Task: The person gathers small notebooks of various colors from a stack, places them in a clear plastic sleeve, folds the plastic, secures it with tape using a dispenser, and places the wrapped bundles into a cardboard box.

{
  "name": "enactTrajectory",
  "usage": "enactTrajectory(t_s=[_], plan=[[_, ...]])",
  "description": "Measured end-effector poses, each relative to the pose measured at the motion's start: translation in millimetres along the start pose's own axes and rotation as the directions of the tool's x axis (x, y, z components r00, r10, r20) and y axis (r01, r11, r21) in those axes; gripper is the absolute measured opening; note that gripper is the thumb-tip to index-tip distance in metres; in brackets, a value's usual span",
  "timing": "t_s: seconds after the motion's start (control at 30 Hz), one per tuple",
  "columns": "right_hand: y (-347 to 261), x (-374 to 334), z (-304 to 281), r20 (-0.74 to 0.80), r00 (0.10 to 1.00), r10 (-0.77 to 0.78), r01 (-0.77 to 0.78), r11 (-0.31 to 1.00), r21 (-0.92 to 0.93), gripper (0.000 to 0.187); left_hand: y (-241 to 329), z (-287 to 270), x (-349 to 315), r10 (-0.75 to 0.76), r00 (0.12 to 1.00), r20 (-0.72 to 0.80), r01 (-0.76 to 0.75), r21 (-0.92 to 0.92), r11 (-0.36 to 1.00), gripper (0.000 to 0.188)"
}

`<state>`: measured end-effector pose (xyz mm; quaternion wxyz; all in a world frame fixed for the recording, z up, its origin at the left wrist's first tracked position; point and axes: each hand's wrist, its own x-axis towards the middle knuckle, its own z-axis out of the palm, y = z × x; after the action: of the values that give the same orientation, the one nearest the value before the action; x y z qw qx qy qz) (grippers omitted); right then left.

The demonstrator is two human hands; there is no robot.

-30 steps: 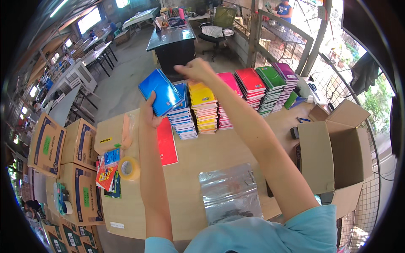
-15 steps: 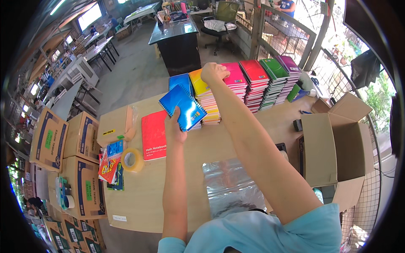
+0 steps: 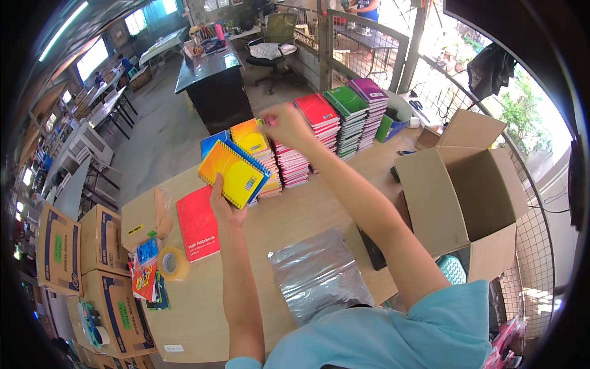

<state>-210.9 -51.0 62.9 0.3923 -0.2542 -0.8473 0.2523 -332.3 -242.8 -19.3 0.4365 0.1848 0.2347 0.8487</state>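
Here, centre-left, the left grip [image 3: 228, 206] holds a yellow notebook [image 3: 231, 175] atop a blue notebook [image 3: 264, 178]; upper centre, the right grip [image 3: 287, 127] blurs, hold impossible to tell.

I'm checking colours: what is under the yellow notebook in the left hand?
A blue notebook peeks out along the right; the yellow notebook hides the rest of it.

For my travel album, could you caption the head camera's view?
Left hand holding a yellow spiral notebook atop a blue one, right hand by the pink notebook stack.
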Motion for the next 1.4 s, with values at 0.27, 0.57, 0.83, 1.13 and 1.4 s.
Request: enactTrajectory(t_s=[0.27,0.57,0.83,1.13,1.4], plan=[[146,-4,-86,-0.094,0.99,0.107,-0.136,0.908,-0.397,0.021,-57,-1,-9,-0.225,0.969,-0.104,0.228,0.013,0.974,0.042],[140,62,-70,0.026,0.747,0.665,-0.518,0.605,-0.605,0.03,-93,-10,-19,-0.255,0.961,-0.103,0.263,0.066,0.963,0.04],[117,66,-61,-0.064,0.583,0.81,-0.656,0.423,-0.625,0.047,-95,-7,-23,-0.213,0.969,-0.127,0.226,0.107,0.968,0.043],[82,7,-103,-0.11,0.868,0.484,-0.436,0.85,0.294,0.054,-103,-6,-35,-0.175,0.98,-0.098,0.191,0.19,0.963,0.051],[76,-56,-32,-0.16,0.978,0.13,-0.16,0.968,-0.192,0.051,-113,19,-50,-0.236,0.947,-0.219,0.219,-0.102,0.97,0.047]])
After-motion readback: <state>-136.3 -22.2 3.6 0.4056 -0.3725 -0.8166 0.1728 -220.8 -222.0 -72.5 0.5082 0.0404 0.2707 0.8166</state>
